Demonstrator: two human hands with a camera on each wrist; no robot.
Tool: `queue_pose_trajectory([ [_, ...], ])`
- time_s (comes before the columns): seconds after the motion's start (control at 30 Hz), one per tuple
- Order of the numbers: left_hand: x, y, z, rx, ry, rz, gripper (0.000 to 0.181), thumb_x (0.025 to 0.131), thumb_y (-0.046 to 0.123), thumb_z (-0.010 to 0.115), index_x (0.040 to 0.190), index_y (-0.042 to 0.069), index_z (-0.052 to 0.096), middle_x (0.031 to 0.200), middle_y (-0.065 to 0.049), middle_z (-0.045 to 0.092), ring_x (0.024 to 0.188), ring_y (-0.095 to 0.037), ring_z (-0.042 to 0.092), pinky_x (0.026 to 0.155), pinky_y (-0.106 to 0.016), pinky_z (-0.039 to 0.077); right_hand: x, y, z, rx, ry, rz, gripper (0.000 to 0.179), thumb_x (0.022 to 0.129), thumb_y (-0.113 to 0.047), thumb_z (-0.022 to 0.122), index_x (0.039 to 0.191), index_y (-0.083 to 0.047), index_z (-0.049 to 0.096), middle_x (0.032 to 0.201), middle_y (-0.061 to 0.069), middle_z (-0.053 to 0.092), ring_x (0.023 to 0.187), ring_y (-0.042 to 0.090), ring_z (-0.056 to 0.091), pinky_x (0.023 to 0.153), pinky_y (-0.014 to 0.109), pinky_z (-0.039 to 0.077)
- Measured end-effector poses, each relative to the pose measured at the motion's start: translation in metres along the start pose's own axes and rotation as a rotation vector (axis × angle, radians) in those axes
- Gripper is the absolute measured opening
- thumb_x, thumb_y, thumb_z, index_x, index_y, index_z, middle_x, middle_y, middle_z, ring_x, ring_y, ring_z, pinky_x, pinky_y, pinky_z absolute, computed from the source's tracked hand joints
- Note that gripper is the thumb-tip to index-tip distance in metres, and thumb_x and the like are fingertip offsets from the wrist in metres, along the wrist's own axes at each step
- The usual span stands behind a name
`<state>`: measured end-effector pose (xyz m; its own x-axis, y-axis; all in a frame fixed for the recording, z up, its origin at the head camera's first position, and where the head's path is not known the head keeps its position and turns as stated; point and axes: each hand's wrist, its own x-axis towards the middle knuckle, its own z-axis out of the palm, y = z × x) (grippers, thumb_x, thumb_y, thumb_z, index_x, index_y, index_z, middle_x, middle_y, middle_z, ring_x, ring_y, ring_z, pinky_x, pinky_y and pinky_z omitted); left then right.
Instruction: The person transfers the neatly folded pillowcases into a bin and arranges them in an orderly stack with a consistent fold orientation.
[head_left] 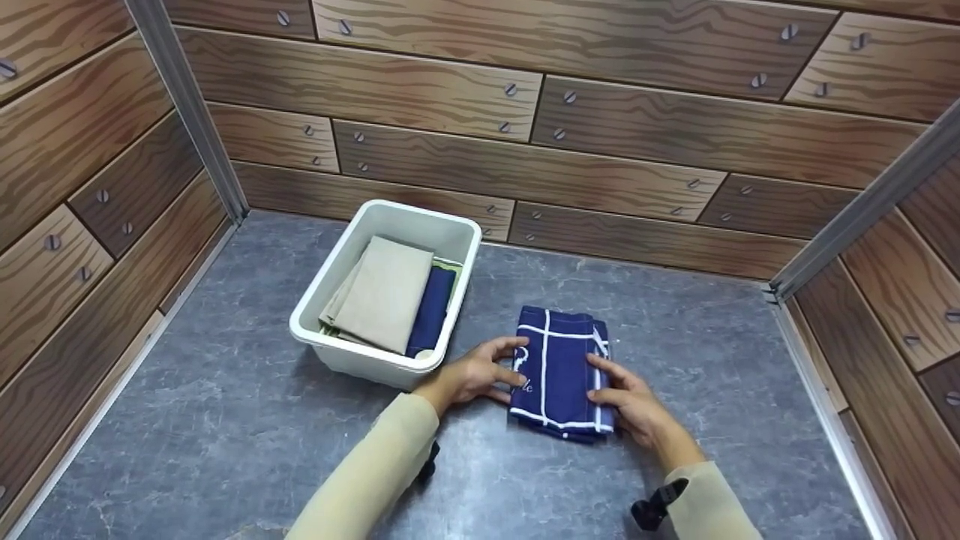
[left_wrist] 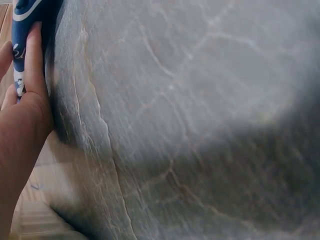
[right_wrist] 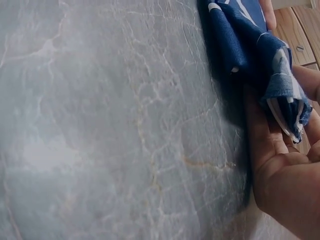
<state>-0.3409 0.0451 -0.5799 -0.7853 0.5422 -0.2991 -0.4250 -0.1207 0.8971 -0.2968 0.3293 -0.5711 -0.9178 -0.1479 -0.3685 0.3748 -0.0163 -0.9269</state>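
A folded navy cloth (head_left: 568, 375) with white lines and white lettering lies on the grey marbled surface. My left hand (head_left: 480, 373) grips its left edge, some fingers on top and others lower down. In the left wrist view that hand (left_wrist: 25, 110) has the cloth (left_wrist: 21, 32) between its fingers. From the right side my right hand (head_left: 634, 405) holds the opposite edge. The right wrist view shows this hand (right_wrist: 290, 175) with fingers beneath the cloth's folded layers (right_wrist: 250, 50) and others above.
Left of the cloth stands a white plastic bin (head_left: 352, 358). Inside it lie a folded beige cloth (head_left: 386, 292), a navy cloth (head_left: 433, 311) and something green at the edges. Wood-patterned walls (head_left: 450, 112) with metal corner strips enclose the marbled surface (head_left: 210, 390).
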Motion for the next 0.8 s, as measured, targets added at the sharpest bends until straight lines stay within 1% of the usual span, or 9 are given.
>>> queue_pose_trajectory([
  [0.17,0.0009,-0.0004,-0.0001,-0.007,0.003,-0.007,0.078,0.081,-0.016,0.068,0.148,0.016,0.046,0.148,-0.015,0.037,0.097,-0.030,0.065,0.075,-0.049,0.061,-0.0004,0.0001,-0.0003,0.006,-0.001,-0.003,0.078,0.085,0.007,0.066,0.154,-0.013,0.037,0.157,0.020,0.028,0.102,0.024,0.066,0.088,0.041,0.058],
  [0.43,0.0009,-0.0003,0.0005,0.008,-0.005,-0.002,0.078,0.081,-0.016,0.068,0.148,0.016,0.046,0.147,-0.013,0.038,0.092,-0.028,0.066,0.075,-0.048,0.061,-0.0010,0.0005,0.0000,-0.001,0.014,-0.004,0.078,0.084,0.008,0.066,0.154,-0.014,0.038,0.155,0.020,0.030,0.102,0.023,0.066,0.087,0.042,0.059],
  [0.6,0.0005,-0.0004,0.0008,-0.004,0.003,0.003,0.078,0.081,-0.018,0.066,0.149,0.015,0.045,0.146,-0.014,0.040,0.093,-0.028,0.065,0.075,-0.047,0.061,0.0001,0.0007,0.0011,0.005,0.021,-0.014,0.079,0.082,0.011,0.065,0.153,-0.012,0.038,0.153,0.022,0.033,0.102,0.024,0.066,0.087,0.042,0.059],
  [0.8,0.0007,0.0000,0.0037,0.017,0.021,-0.002,0.078,0.080,-0.017,0.068,0.148,0.014,0.045,0.145,-0.014,0.040,0.096,-0.028,0.064,0.073,-0.044,0.061,0.0008,0.0013,0.0004,0.004,0.037,-0.028,0.081,0.080,0.015,0.064,0.153,-0.010,0.038,0.148,0.024,0.038,0.102,0.024,0.065,0.087,0.042,0.059],
])
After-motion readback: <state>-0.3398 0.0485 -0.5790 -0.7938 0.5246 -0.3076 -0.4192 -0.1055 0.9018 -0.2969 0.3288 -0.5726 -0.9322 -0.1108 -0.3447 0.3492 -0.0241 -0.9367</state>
